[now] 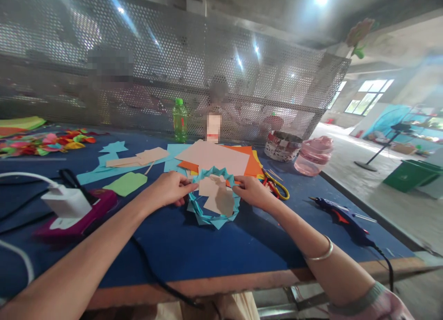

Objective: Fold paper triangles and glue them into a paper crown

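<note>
"Where do you hold the paper ring [218, 222]?"

"Over the blue worktop [173, 264]: your left hand [177, 187] pinches one side, your right hand [252, 191] the other; scissors [274, 189] near your right, glue gun [348, 220] farther out."

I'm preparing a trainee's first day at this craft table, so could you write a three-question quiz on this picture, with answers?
1. True or false: the left hand and the right hand touch opposite sides of the blue paper ring.
2. Which tool lies on the table, right of the right hand?
A) hammer
B) glue gun
C) stapler
3. Fill in: the bangle is on the ____ arm.

Key: 1. True; 2. B; 3. right
</note>
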Demonstrator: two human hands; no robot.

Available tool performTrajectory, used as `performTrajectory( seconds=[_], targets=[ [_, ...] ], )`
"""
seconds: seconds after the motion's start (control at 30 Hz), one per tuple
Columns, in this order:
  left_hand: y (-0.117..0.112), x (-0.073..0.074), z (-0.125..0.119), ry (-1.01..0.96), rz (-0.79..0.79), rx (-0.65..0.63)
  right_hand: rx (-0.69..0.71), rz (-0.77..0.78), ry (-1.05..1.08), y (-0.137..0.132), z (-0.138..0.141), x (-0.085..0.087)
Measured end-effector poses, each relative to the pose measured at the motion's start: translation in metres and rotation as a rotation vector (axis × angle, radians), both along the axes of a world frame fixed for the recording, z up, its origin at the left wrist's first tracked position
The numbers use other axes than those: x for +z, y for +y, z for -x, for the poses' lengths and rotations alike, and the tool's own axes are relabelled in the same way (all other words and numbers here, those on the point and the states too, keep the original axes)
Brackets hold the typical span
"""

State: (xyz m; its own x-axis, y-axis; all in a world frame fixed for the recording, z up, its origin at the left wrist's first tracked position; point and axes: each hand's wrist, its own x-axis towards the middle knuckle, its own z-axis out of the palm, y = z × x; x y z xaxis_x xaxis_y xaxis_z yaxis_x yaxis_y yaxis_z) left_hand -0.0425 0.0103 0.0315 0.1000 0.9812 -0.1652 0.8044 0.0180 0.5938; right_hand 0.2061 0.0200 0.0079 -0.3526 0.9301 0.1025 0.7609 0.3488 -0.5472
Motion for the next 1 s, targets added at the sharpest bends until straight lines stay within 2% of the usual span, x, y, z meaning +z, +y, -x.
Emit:
performTrajectory(
  seconds=[0.37, 0.53, 0.67, 0.77, 0.87, 1.0],
  targets=[
    [0.011, -0.013, 0.008, -0.085, 0.053, -0.036, 0.045, 0.122, 0.02, 0.005, -0.005, -0.007],
    [0.007, -0.012, 0.005, -0.135, 0.037, -0.015, 0.038, 0.154, 0.075, 0.007, -0.005, -0.007],
    [0.004, -0.001, -0.003, -0.213, 0.038, 0.001, 0.006, 0.14, 0.128, 0.009, -0.005, 0.0],
    [0.011, 0.012, -0.011, -0.252, 0.037, 0.019, -0.018, 0.159, 0.144, 0.018, -0.008, 0.012],
    [0.031, 0.027, -0.02, -0.267, 0.038, 0.046, -0.044, 0.178, 0.133, 0.041, -0.012, 0.029],
    [0.068, 0.042, -0.039, -0.232, 0.088, 0.099, -0.088, 0.194, 0.079, 0.085, -0.017, 0.047]
  ],
)
